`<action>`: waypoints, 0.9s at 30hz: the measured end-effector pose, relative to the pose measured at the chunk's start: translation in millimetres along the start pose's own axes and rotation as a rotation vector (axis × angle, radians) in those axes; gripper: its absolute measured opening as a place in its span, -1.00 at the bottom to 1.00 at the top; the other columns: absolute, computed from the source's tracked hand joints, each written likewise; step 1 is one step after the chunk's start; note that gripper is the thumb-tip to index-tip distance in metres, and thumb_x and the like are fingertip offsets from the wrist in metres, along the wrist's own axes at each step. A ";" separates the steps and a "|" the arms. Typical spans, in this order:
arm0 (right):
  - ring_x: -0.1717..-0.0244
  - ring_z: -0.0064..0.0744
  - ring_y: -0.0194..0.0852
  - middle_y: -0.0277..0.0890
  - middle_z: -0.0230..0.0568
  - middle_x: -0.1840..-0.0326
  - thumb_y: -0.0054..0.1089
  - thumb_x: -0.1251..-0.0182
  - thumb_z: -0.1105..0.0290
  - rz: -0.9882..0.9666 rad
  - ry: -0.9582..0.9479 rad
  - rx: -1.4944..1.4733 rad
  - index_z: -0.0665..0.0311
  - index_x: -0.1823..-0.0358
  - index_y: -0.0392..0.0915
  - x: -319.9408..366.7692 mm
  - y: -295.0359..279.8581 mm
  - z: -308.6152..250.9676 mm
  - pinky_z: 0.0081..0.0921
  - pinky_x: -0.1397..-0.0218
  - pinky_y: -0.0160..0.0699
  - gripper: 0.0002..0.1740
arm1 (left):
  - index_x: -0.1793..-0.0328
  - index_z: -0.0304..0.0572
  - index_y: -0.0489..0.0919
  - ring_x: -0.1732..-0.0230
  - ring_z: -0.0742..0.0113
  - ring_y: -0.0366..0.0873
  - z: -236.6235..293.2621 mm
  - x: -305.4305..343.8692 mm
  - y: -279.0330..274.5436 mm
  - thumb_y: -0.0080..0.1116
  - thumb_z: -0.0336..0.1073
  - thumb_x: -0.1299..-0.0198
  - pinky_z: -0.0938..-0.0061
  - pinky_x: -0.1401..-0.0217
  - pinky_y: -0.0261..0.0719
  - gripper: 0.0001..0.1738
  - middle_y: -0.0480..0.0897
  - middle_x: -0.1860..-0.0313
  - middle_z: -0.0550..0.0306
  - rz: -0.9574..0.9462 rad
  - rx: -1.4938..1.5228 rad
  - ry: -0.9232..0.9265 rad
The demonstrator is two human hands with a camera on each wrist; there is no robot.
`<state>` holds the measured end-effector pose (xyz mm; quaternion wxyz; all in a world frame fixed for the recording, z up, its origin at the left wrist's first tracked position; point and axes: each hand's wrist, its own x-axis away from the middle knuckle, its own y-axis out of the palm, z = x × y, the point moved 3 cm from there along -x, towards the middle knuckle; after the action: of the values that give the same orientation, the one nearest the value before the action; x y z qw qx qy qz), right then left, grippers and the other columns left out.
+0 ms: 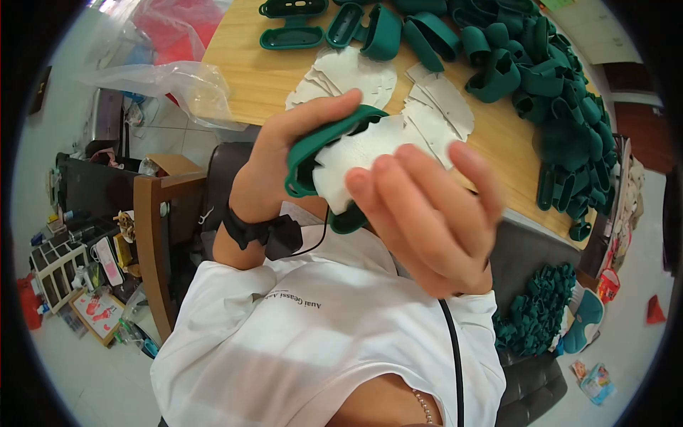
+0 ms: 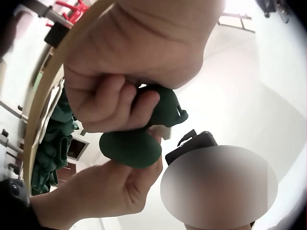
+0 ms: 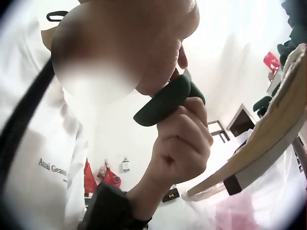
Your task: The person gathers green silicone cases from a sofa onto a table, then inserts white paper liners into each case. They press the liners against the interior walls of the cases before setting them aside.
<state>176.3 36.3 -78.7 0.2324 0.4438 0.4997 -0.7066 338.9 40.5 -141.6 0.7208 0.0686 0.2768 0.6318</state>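
Observation:
A green soft case (image 1: 302, 160) with a hinged lid lies in my left hand (image 1: 263, 160), whose fingers curl round its outside. Over the case's opening is a white thin piece (image 1: 359, 153) with notched edges. The bent fingers of my right hand (image 1: 434, 220) pinch its near edge; the thumb is hidden. From the left wrist, the left hand (image 2: 134, 62) grips the green case (image 2: 165, 108) with its rounded lid (image 2: 129, 148) hanging below, and the right hand (image 2: 115, 187) reaches up behind it. The right wrist view shows the left hand (image 3: 184, 139) holding the case from below.
White notched pieces lie in two stacks (image 1: 356, 75) on the wooden table (image 1: 242, 64). Several open green cases (image 1: 292, 35) stand along the back, and a large heap of them (image 1: 562, 114) fills the right side. A clear plastic bag (image 1: 185, 85) hangs at the left corner.

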 end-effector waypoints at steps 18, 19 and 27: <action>0.19 -0.23 0.51 0.49 -0.14 0.25 0.25 0.18 0.50 -0.251 0.202 -0.239 0.50 0.34 0.62 18.0 -12.4 12.8 0.07 -0.31 0.38 -0.71 | -0.25 -0.37 0.44 0.06 0.39 0.58 -24.0 -25.6 39.0 0.18 -0.47 -0.22 0.52 0.08 0.55 -0.55 0.62 0.00 0.03 -0.123 0.089 -0.299; 0.19 -0.22 0.51 0.49 -0.14 0.25 0.24 0.18 0.50 -0.251 0.213 -0.227 0.50 0.34 0.62 19.7 -12.5 12.3 0.07 -0.32 0.37 -0.71 | -0.24 -0.37 0.44 0.07 0.39 0.58 -24.9 -25.9 41.1 0.18 -0.47 -0.22 0.52 0.10 0.55 -0.55 0.62 0.01 0.03 -0.124 0.091 -0.303; 0.15 -0.16 0.52 0.49 -0.11 0.22 0.21 0.17 0.48 -0.263 0.318 -0.091 0.49 0.33 0.61 21.0 -13.5 -0.7 0.14 -0.34 0.29 -0.70 | -0.21 -0.35 0.45 0.13 0.43 0.58 -26.5 -26.5 43.9 0.22 -0.47 -0.19 0.55 0.20 0.54 -0.56 0.63 0.06 0.06 -0.111 0.102 -0.338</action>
<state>155.7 44.7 -90.0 0.0761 0.4697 0.6152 -0.6286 286.4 17.1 -135.8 0.7863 0.1949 0.1869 0.5558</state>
